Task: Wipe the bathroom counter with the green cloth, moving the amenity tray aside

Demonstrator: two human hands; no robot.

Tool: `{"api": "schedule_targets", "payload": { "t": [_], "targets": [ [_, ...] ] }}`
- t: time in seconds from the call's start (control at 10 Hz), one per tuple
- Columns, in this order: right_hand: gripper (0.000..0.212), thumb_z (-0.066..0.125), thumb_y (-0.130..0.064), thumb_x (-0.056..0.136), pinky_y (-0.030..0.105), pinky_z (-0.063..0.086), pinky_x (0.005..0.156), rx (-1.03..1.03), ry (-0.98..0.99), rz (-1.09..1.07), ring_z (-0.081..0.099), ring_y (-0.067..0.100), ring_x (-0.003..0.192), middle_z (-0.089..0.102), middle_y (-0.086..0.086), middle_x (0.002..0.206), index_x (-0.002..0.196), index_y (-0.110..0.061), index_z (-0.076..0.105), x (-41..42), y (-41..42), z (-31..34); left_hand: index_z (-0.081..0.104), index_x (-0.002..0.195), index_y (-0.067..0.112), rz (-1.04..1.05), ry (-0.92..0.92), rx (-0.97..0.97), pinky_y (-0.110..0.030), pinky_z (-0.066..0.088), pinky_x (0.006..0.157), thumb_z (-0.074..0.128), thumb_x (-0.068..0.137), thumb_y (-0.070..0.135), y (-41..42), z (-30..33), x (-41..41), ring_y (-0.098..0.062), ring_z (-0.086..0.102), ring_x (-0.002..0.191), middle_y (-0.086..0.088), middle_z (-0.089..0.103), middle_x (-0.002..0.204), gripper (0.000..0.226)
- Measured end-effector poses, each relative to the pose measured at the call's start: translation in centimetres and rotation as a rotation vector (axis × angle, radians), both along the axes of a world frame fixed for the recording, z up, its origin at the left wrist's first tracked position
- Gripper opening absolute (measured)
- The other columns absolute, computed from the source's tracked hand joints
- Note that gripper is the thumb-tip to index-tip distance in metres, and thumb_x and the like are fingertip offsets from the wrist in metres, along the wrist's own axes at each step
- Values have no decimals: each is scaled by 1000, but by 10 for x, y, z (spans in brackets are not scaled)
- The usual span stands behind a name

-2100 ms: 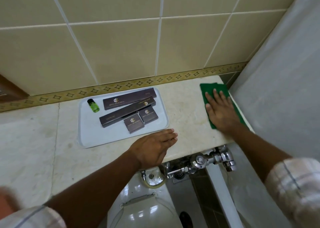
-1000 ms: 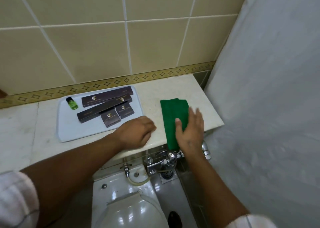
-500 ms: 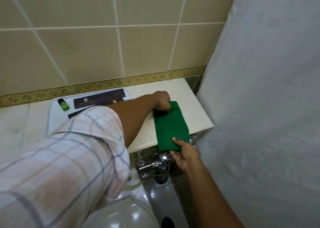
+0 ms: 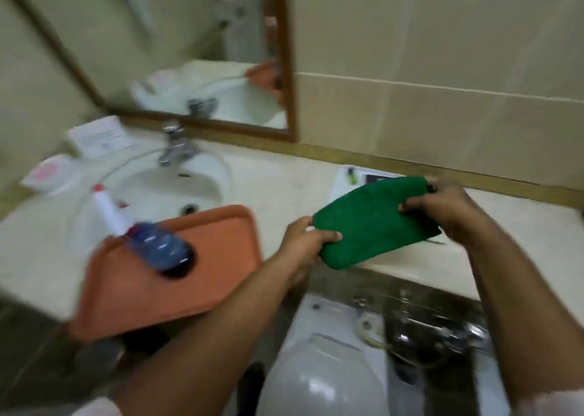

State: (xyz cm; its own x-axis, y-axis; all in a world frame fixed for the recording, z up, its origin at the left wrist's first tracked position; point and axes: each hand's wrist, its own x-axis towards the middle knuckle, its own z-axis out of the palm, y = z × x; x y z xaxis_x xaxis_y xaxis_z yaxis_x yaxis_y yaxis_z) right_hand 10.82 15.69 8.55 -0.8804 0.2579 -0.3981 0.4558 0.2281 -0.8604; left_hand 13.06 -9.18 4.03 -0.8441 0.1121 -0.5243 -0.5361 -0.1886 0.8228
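I hold the folded green cloth (image 4: pixel 374 221) in the air above the front edge of the pale counter (image 4: pixel 284 188). My left hand (image 4: pixel 305 240) grips its lower left end and my right hand (image 4: pixel 442 207) grips its upper right end. Behind the cloth, the white amenity tray (image 4: pixel 344 178) lies by the wall; only its left corner with a small green bottle (image 4: pixel 350 178) shows, the rest is hidden by the cloth. The picture is blurred by motion.
An orange tray (image 4: pixel 177 273) with a blue spray bottle (image 4: pixel 158 248) overhangs the counter's front edge at left. A white sink (image 4: pixel 177 191) with a chrome tap (image 4: pixel 173 145) sits behind it, under a wood-framed mirror (image 4: pixel 196 52). The toilet (image 4: pixel 325 368) and flush pipework (image 4: pixel 436 330) are below.
My view has swung left, bringing the sink, mirror and orange tray into sight. The cloth has come off the counter and both hands now hold it up by its ends.
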Motion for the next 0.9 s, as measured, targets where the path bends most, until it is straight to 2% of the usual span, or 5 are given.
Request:
{"api": "schedule_targets", "payload": {
  "t": [0.2,0.5,0.7,0.8,0.9],
  "targets": [
    [40,87,-16,64,26,50,66,487,-22,811,63,19,79,70,5,101,99,-22,71,-112,-228,-6,60,111,-1,567,-228,131,-37,61,61,73,77,-8,-116,-35,53,-30,71,87,-16,71,106,37],
    [36,85,-5,61,24,45,53,688,-64,1042,59,21,75,71,11,96,95,-9,75,-122,-337,-60,55,83,6,680,-354,-20,-32,59,49,73,76,-8,-158,-51,44,-27,67,75,-16,65,103,24],
    [37,75,-2,71,31,53,66,745,33,1006,60,25,86,68,13,105,106,-9,69,-111,-328,-72,57,85,7,172,-403,-564,-39,61,53,70,78,8,-166,-37,25,-26,69,54,-13,68,84,15],
    [50,65,-3,77,39,52,90,778,172,978,58,31,108,61,15,122,126,-10,58,-91,-324,-69,57,92,11,-386,-349,-1000,-33,59,74,65,83,39,-170,-10,5,-22,71,83,-7,67,88,30],
    [59,61,-7,81,40,38,106,885,347,886,44,33,127,51,15,137,139,-9,48,-72,-302,-58,57,101,26,-738,-3,-1364,-41,46,54,68,77,32,-148,18,-10,-27,51,71,0,53,83,27]
  ]
}}
